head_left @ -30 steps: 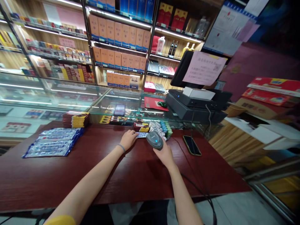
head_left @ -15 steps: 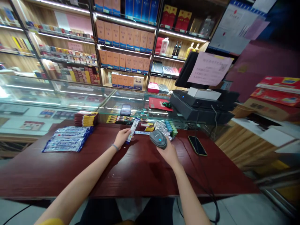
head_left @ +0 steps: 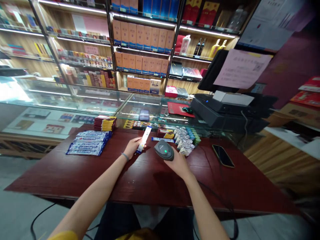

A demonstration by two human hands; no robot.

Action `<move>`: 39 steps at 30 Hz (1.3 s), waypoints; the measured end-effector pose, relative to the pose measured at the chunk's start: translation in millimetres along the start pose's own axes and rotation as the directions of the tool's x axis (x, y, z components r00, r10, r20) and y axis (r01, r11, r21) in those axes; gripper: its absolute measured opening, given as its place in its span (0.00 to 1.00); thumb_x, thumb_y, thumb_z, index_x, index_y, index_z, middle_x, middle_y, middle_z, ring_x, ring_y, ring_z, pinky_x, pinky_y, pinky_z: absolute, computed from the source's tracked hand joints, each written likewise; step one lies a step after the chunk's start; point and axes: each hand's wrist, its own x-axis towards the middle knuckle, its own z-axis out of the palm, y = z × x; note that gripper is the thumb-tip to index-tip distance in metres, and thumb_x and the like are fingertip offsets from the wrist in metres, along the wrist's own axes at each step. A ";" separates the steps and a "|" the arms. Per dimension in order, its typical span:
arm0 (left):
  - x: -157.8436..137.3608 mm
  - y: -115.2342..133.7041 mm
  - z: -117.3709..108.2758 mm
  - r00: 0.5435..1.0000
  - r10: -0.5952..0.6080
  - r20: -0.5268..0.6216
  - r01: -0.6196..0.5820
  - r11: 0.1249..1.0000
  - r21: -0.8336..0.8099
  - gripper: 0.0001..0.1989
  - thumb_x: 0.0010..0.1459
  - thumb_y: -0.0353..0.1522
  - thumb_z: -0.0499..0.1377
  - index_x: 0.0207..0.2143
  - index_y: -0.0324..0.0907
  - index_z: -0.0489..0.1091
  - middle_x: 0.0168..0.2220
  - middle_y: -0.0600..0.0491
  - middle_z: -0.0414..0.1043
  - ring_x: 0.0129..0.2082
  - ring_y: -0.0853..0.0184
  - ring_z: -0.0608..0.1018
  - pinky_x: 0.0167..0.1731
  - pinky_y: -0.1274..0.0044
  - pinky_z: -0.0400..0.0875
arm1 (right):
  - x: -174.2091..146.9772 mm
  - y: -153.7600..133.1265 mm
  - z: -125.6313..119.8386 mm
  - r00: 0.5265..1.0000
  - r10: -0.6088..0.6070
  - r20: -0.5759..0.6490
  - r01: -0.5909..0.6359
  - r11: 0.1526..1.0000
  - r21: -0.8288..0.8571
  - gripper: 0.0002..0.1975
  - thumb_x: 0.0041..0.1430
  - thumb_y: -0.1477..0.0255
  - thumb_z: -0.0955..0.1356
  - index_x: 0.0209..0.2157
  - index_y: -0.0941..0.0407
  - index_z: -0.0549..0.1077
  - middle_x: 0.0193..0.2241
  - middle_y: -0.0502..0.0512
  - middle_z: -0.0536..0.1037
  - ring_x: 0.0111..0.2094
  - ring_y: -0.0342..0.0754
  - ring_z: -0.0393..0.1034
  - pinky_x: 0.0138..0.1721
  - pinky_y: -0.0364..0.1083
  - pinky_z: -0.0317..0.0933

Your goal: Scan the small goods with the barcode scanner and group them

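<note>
My left hand [head_left: 133,148] grips a narrow white-and-blue stick packet [head_left: 144,139], held tilted above the dark red table [head_left: 82,176]. In my right hand [head_left: 180,164] is a grey barcode scanner [head_left: 163,150] with a green light on top, its head turned toward the packet and apart from it. Several similar blue-and-white packets [head_left: 87,143] lie in a row at the left. One more packet [head_left: 162,139] rests flat just beyond the scanner. Right of that stand several small clear-topped containers [head_left: 185,141] in rows.
Stacked brown-and-yellow packs [head_left: 105,123] stand at the table's back left. A phone [head_left: 223,155] lies at the right, near the scanner's dark cable. Behind are a glass counter [head_left: 120,103], a black monitor [head_left: 212,71], a mouse [head_left: 187,109] and shelves of boxes [head_left: 143,35].
The scanner has moved slightly left, closer to the packet, and its light has turned from blue to green. The packet looks brightly lit now. The camera view has shifted left.
</note>
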 end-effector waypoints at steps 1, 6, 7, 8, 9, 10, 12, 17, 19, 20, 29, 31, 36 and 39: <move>0.5 -0.5 -0.6 1.000 -0.006 -0.006 0.005 1.000 -0.016 0.18 0.57 0.36 0.67 0.47 0.35 0.74 0.33 0.46 0.79 0.29 0.62 0.83 0.26 0.74 0.79 | -0.8 -0.5 -0.5 1.000 0.004 -0.002 -0.004 1.000 -0.001 0.23 0.53 0.69 0.72 0.52 0.51 0.69 0.39 0.56 0.83 0.45 0.58 0.78 0.42 0.48 0.67; 2.6 4.5 -5.6 1.000 -0.017 -0.011 0.015 0.991 -0.130 0.15 0.59 0.37 0.65 0.44 0.37 0.73 0.37 0.46 0.78 0.32 0.62 0.83 0.27 0.74 0.80 | 0.5 -6.9 -0.5 1.000 0.029 -0.006 -0.029 0.998 -0.062 0.24 0.53 0.68 0.71 0.52 0.50 0.67 0.38 0.54 0.83 0.42 0.59 0.79 0.38 0.47 0.65; 3.7 7.6 -6.6 1.000 -0.009 -0.014 0.007 0.988 -0.157 0.15 0.59 0.37 0.65 0.44 0.37 0.73 0.37 0.46 0.78 0.32 0.62 0.83 0.28 0.73 0.80 | 2.4 -8.8 0.5 1.000 0.029 -0.010 -0.030 0.996 -0.081 0.25 0.53 0.68 0.72 0.53 0.50 0.67 0.38 0.54 0.83 0.42 0.59 0.79 0.38 0.47 0.65; 5.1 11.2 -7.9 1.000 0.008 -0.023 -0.012 0.984 -0.179 0.14 0.59 0.36 0.65 0.45 0.37 0.72 0.38 0.45 0.78 0.33 0.63 0.83 0.29 0.73 0.80 | 4.8 -10.9 2.0 1.000 0.027 -0.015 -0.028 0.995 -0.097 0.26 0.52 0.68 0.72 0.53 0.50 0.66 0.38 0.55 0.83 0.43 0.60 0.79 0.38 0.47 0.65; 6.8 15.4 -9.6 0.999 0.037 -0.039 -0.043 0.980 -0.192 0.15 0.59 0.36 0.65 0.46 0.37 0.72 0.39 0.45 0.78 0.33 0.63 0.82 0.30 0.74 0.80 | 7.6 -13.3 3.8 1.000 0.020 -0.015 -0.022 0.994 -0.109 0.27 0.52 0.68 0.72 0.54 0.50 0.66 0.39 0.55 0.83 0.43 0.60 0.79 0.38 0.47 0.65; 8.5 19.8 -12.0 0.995 0.076 -0.057 -0.086 0.977 -0.194 0.15 0.59 0.35 0.65 0.47 0.38 0.72 0.40 0.45 0.78 0.34 0.64 0.82 0.31 0.74 0.79 | 10.6 -15.9 6.1 1.000 0.013 -0.013 -0.014 0.993 -0.120 0.28 0.52 0.68 0.72 0.55 0.50 0.66 0.39 0.56 0.83 0.43 0.61 0.79 0.39 0.48 0.65; 11.6 28.9 -20.0 0.980 0.173 -0.101 -0.186 0.971 -0.149 0.18 0.58 0.35 0.65 0.49 0.38 0.71 0.40 0.46 0.78 0.35 0.66 0.82 0.32 0.76 0.77 | 16.6 -21.9 11.2 1.000 -0.001 -0.014 -0.001 0.989 -0.146 0.29 0.52 0.67 0.72 0.56 0.50 0.65 0.39 0.57 0.83 0.43 0.62 0.79 0.38 0.48 0.64; 7.5 54.1 -67.4 0.887 0.442 -0.132 -0.409 0.886 0.218 0.25 0.55 0.39 0.67 0.53 0.39 0.72 0.39 0.46 0.79 0.38 0.64 0.81 0.40 0.73 0.75 | 29.1 -38.9 26.3 0.999 -0.047 -0.002 0.046 0.991 -0.124 0.25 0.54 0.66 0.70 0.54 0.51 0.65 0.36 0.56 0.83 0.40 0.61 0.79 0.35 0.47 0.61; -1.5 68.0 -96.2 0.840 0.528 -0.127 -0.442 0.801 0.405 0.24 0.54 0.39 0.67 0.52 0.40 0.73 0.43 0.46 0.79 0.42 0.61 0.80 0.45 0.70 0.74 | 33.9 -46.3 33.9 0.997 -0.076 0.016 0.077 0.993 -0.088 0.23 0.54 0.66 0.70 0.51 0.50 0.65 0.36 0.55 0.82 0.40 0.60 0.79 0.34 0.46 0.60; -7.6 75.9 -111.7 0.822 0.556 -0.125 -0.435 0.753 0.494 0.22 0.54 0.39 0.66 0.51 0.41 0.74 0.45 0.46 0.79 0.44 0.60 0.80 0.48 0.69 0.74 | 36.4 -50.4 38.4 0.996 -0.086 0.027 0.088 0.993 -0.078 0.21 0.54 0.66 0.70 0.50 0.50 0.66 0.35 0.55 0.82 0.40 0.60 0.79 0.33 0.45 0.60; -63.8 125.3 -234.6 0.831 0.538 0.138 -0.360 0.332 0.872 0.16 0.58 0.39 0.62 0.48 0.48 0.77 0.50 0.50 0.78 0.53 0.58 0.76 0.59 0.68 0.66 | 54.8 -97.9 86.2 0.982 -0.119 0.145 0.129 0.990 -0.063 0.20 0.54 0.66 0.71 0.47 0.49 0.66 0.33 0.52 0.82 0.37 0.58 0.79 0.31 0.44 0.56; -69.3 124.6 -253.7 0.853 0.496 0.164 -0.332 0.273 0.903 0.15 0.57 0.38 0.62 0.47 0.49 0.77 0.50 0.50 0.78 0.52 0.58 0.77 0.59 0.68 0.66 | 56.7 -106.9 92.7 0.979 -0.121 0.165 0.135 0.988 -0.078 0.20 0.54 0.66 0.72 0.48 0.49 0.67 0.33 0.53 0.82 0.37 0.58 0.79 0.31 0.44 0.55; -76.5 119.7 -285.3 0.882 0.415 0.223 -0.318 0.175 0.932 0.14 0.58 0.37 0.61 0.46 0.49 0.78 0.49 0.50 0.79 0.51 0.59 0.78 0.58 0.69 0.67 | 59.6 -121.2 103.9 0.969 -0.127 0.212 0.144 0.987 -0.069 0.20 0.54 0.66 0.71 0.49 0.49 0.67 0.34 0.54 0.82 0.38 0.59 0.78 0.31 0.44 0.54; -76.7 118.2 -294.1 0.886 0.384 0.258 -0.329 0.131 0.935 0.15 0.59 0.35 0.59 0.47 0.49 0.78 0.50 0.49 0.78 0.52 0.60 0.77 0.58 0.70 0.67 | 60.5 -125.1 109.7 0.965 -0.130 0.226 0.149 0.986 -0.069 0.20 0.55 0.64 0.71 0.49 0.49 0.67 0.34 0.54 0.82 0.38 0.60 0.78 0.31 0.44 0.53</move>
